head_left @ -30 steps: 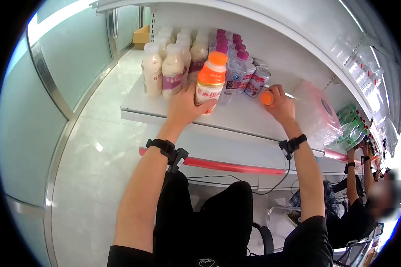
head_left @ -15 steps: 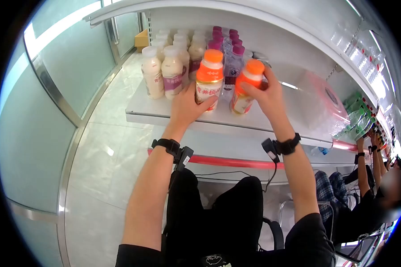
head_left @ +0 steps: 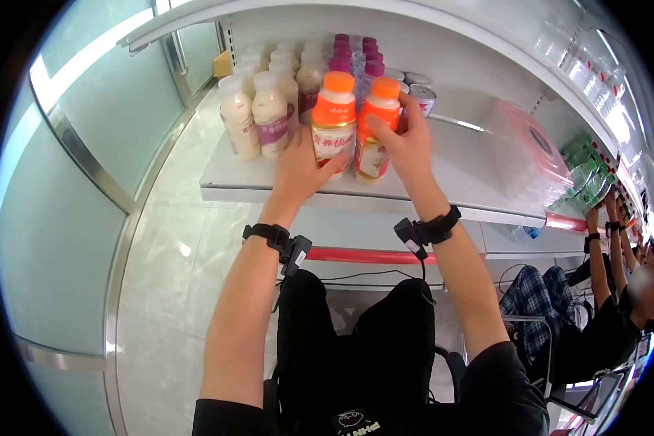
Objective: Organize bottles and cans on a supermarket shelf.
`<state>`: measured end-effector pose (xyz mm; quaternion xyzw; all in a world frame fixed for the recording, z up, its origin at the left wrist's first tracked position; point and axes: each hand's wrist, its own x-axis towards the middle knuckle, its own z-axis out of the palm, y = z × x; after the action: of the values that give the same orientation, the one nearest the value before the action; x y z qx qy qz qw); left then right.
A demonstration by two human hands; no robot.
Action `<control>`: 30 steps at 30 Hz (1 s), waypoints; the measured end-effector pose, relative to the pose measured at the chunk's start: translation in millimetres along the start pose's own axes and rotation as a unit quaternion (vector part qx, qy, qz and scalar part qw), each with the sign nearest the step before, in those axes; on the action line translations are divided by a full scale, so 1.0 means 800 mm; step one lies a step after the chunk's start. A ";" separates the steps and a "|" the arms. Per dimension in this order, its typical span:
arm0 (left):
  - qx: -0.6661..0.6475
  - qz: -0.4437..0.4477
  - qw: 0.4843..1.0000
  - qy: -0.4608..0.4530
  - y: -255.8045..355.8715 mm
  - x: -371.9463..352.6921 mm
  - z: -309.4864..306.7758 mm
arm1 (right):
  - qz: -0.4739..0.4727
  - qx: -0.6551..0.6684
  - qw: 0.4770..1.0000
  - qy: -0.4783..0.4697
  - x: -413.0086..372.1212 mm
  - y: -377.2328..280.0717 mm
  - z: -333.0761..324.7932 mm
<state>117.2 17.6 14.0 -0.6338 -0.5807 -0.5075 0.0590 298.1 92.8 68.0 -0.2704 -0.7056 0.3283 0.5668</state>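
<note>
My left hand (head_left: 298,168) is closed round the lower part of an orange-capped bottle (head_left: 334,120) that stands upright on the white shelf (head_left: 443,163). Thumb and fingers of my right hand (head_left: 407,138) grip a second orange-capped bottle (head_left: 376,131), upright right beside the first. White-capped bottles (head_left: 270,116) stand in rows to the left. Behind the two orange-topped bottles are rows of purple-capped bottles (head_left: 373,69), partly hidden. Several cans (head_left: 423,98) lie behind my right hand.
A clear pinkish plastic box (head_left: 527,149) sits on the shelf's right part, with green bottles (head_left: 588,174) beyond it. Other people reach toward shelves at the far right; one person (head_left: 596,327) sits there. Glass panels (head_left: 65,203) line the left. An upper shelf edge (head_left: 385,9) hangs overhead.
My right hand has moved left with its bottle, which now stands upright close beside the other one. The cans behind show more. The view has shifted slightly.
</note>
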 end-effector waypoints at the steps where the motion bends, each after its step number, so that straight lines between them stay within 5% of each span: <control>1: 0.018 0.000 1.000 -0.006 -0.001 0.000 0.001 | -0.042 -0.005 0.999 0.014 0.003 0.014 0.002; 5: 0.028 -0.026 0.999 -0.022 0.003 -0.001 -0.003 | -0.083 -0.048 0.995 0.031 -0.009 0.018 -0.009; 7: 0.025 -0.019 0.999 -0.018 0.000 -0.001 -0.002 | 0.007 -0.141 0.989 -0.037 -0.031 0.009 -0.018; 13: 0.023 -0.024 0.999 -0.016 -0.001 -0.002 -0.001 | 0.139 -0.116 0.979 -0.090 -0.049 0.025 -0.021; 20: -0.010 -0.010 1.000 -0.010 0.000 -0.001 0.000 | 0.113 -0.087 0.985 -0.097 -0.053 0.032 -0.022; 23: -0.042 -0.043 0.998 -0.002 0.007 -0.003 -0.005 | 0.115 -0.017 0.990 -0.079 -0.044 0.054 -0.037; 28: -0.089 -0.024 0.994 0.056 0.005 -0.003 -0.003 | 0.054 -0.135 0.988 0.050 0.035 0.139 -0.097; 30: -0.079 -0.009 0.995 0.059 0.006 -0.002 -0.004 | -0.031 -0.299 0.943 0.144 0.073 0.177 -0.111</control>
<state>119.5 12.9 17.2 -0.6000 -0.5402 -0.5888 0.0380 373.7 241.3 7.6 -0.4501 -0.6902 0.0419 0.5651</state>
